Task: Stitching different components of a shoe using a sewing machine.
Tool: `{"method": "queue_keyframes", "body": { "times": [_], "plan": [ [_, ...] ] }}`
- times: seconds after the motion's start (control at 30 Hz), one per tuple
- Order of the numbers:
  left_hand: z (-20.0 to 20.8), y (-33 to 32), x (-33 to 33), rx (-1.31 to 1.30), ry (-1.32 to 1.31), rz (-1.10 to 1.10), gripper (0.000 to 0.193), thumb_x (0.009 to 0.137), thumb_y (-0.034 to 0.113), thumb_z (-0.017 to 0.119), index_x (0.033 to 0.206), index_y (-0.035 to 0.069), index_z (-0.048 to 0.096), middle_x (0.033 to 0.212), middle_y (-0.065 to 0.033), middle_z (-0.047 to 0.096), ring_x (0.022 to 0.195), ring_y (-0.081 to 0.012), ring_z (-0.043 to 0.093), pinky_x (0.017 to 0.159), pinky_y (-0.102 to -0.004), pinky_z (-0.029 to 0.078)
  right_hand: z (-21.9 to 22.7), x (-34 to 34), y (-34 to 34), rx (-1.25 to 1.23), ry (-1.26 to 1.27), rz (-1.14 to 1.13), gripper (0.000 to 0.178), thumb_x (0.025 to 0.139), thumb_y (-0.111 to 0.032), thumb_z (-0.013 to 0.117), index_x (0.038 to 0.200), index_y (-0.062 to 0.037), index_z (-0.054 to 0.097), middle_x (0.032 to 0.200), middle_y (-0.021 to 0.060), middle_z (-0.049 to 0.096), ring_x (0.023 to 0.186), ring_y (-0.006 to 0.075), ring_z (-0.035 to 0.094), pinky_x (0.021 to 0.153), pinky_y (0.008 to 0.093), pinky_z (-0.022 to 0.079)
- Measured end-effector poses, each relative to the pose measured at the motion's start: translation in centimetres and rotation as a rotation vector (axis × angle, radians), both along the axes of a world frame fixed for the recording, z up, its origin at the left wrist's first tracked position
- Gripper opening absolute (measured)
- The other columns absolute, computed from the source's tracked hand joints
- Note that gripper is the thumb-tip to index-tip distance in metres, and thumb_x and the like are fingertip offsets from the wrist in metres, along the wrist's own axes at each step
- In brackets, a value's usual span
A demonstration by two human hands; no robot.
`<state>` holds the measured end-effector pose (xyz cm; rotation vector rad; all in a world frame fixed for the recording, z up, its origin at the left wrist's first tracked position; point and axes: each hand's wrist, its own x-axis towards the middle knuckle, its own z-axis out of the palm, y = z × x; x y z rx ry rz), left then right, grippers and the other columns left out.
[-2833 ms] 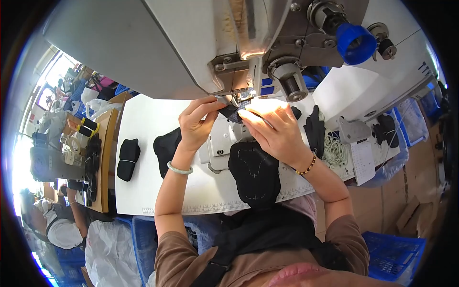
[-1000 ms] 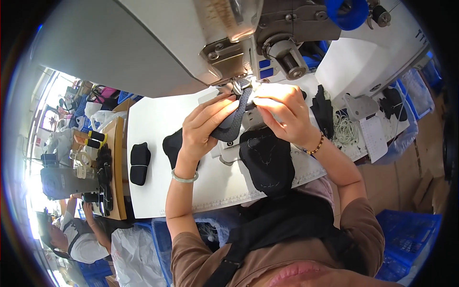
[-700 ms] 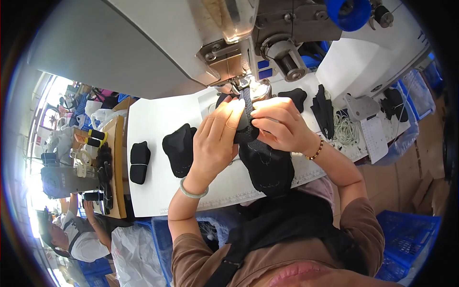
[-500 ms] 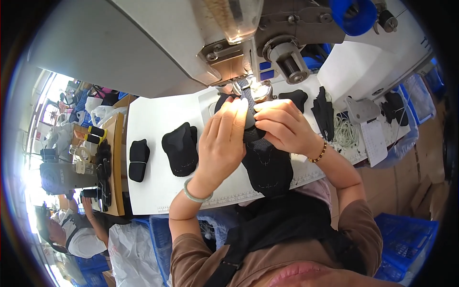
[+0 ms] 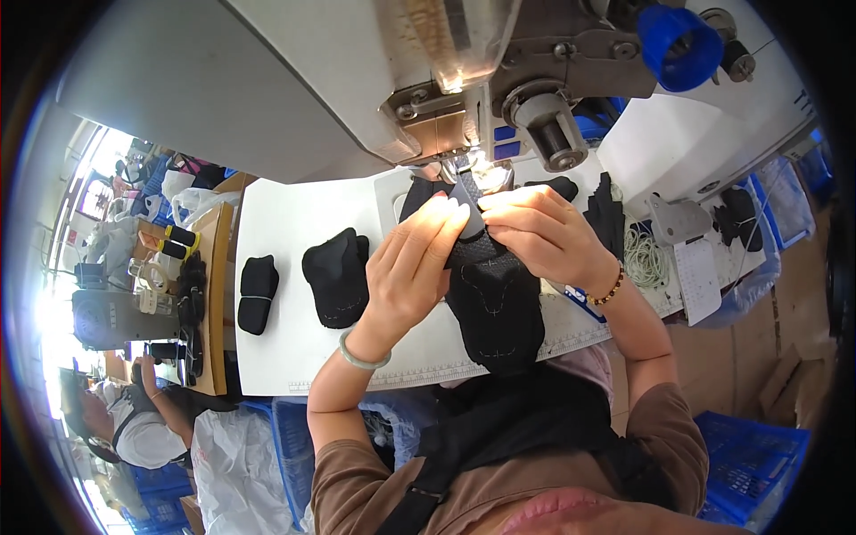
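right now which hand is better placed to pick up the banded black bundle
Probably the left hand: it is nearer the banded black bundle, which lies to its left; the right hand is farther across. Both hands hold dark fabric.

White tabletop (image 5: 276, 207): banded black bundle (image 5: 258, 312), black fabric pieces (image 5: 495, 325), pale cord (image 5: 644, 260).

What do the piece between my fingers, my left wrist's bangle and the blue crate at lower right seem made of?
Dark piece: probably fabric, mostly matte, with a fine textured surface.
Bangle: smooth, pale, slightly glossy; perhaps stone or glass, though plastic is possible.
Blue crate: likely moulded plastic, evenly coloured with rows of openings; finish hard to judge.
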<state>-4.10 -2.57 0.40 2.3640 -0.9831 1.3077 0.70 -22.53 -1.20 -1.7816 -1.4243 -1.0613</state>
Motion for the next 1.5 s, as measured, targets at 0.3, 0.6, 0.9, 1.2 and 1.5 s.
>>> {"method": "queue_keyframes", "body": {
  "times": [0.3,0.6,0.9,1.2,1.5],
  "plan": [
    [-0.3,0.7,1.6,-0.03,-0.043,-0.029,0.035,0.063,-0.007,0.063,0.098,-0.002,0.065,0.097,-0.0121,0.063,0.093,-0.027,0.065,0.077,-0.0322,0.054,0.3,0.4,0.2,-0.035,-0.024,-0.052,0.02,0.078,-0.012,0.063,0.096,-0.0057,0.057,0.104,0.0026,0.059,0.087,0.0167,0.057,0.077,0.0312,0.044],
    [-0.7,1.6,3.3,-0.036,-0.056,-0.06,0.037,0.067,-0.007,0.064,0.103,0.001,0.062,0.098,-0.0108,0.064,0.094,-0.0271,0.065,0.076,-0.0323,0.054,0.4,0.2,0.8,-0.086,0.012,-0.189,0.021,0.079,-0.012,0.062,0.099,-0.0071,0.057,0.106,0.0024,0.059,0.093,0.018,0.056,0.082,0.0338,0.044],
    [-1.6,2.3,4.7,-0.142,-0.045,-0.056,0.038,0.061,-0.011,0.065,0.097,0.001,0.061,0.095,-0.0149,0.065,0.083,-0.0301,0.065,0.071,-0.0328,0.053,0.0,-0.1,2.4,0.008,0.072,-0.316,0.029,0.076,-0.013,0.067,0.103,-0.0102,0.06,0.098,-0.0004,0.057,0.094,0.018,0.054,0.085,0.0388,0.043],
    [-2.6,5.7,7.1,-0.602,0.45,-0.089,0.025,0.081,0.009,0.06,0.101,-0.006,0.062,0.093,-0.0127,0.065,0.079,-0.0255,0.062,0.076,-0.036,0.049,0.0,0.1,2.5,0.082,0.037,-0.343,0.028,0.073,-0.013,0.071,0.099,-0.0126,0.061,0.095,-0.0012,0.056,0.093,0.0183,0.053,0.084,0.0365,0.04],
    [-2.4,7.4,12.1,-1.096,1.603,-0.376,0.022,0.078,0.013,0.059,0.092,-0.002,0.066,0.088,-0.0113,0.067,0.076,-0.016,0.065,0.071,-0.028,0.054,-0.1,0.5,2.0,0.104,0.082,-0.294,0.027,0.075,-0.012,0.07,0.1,-0.0123,0.06,0.099,-0.0007,0.057,0.094,0.0184,0.053,0.086,0.0358,0.04]
  ]
}}
